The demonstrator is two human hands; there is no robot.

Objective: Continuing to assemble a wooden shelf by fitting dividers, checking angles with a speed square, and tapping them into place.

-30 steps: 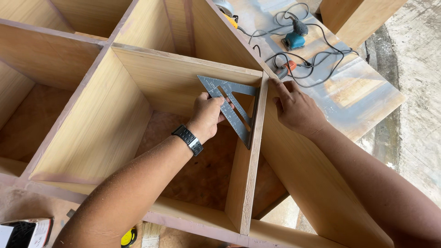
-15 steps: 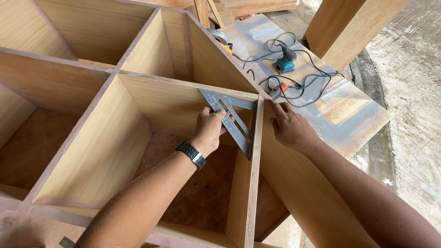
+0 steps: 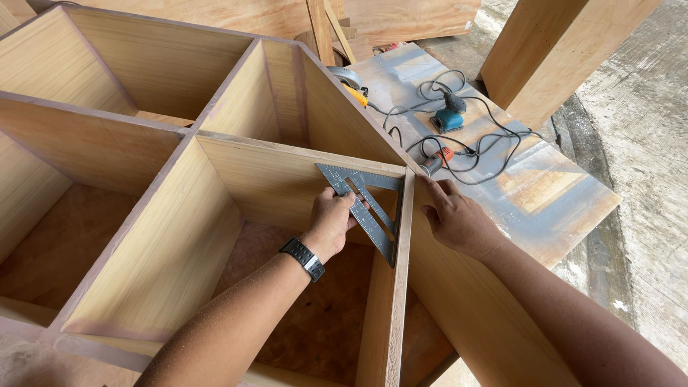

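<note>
Left hand [image 3: 333, 217]: closed on the square [image 3: 362, 201], pressing it into the cabinet [image 3: 215, 165] corner.
Right hand [image 3: 455, 218]: loosely open, flat on the side panel [image 3: 459, 301], just right of the square.

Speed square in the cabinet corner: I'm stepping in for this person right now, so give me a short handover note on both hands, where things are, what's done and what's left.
Left hand: grips the grey triangular speed square, pressing it into the inside corner of a compartment of the plywood cabinet.
Right hand: empty, flat against the outer face of the side panel at that corner.
Nearby: a blue power tool and tangled cords on the board beside the cabinet.
Done: dividers stand in place; square seated in the corner.
Left: probably judging whether the corner is square; no fasteners visible from here.
</note>
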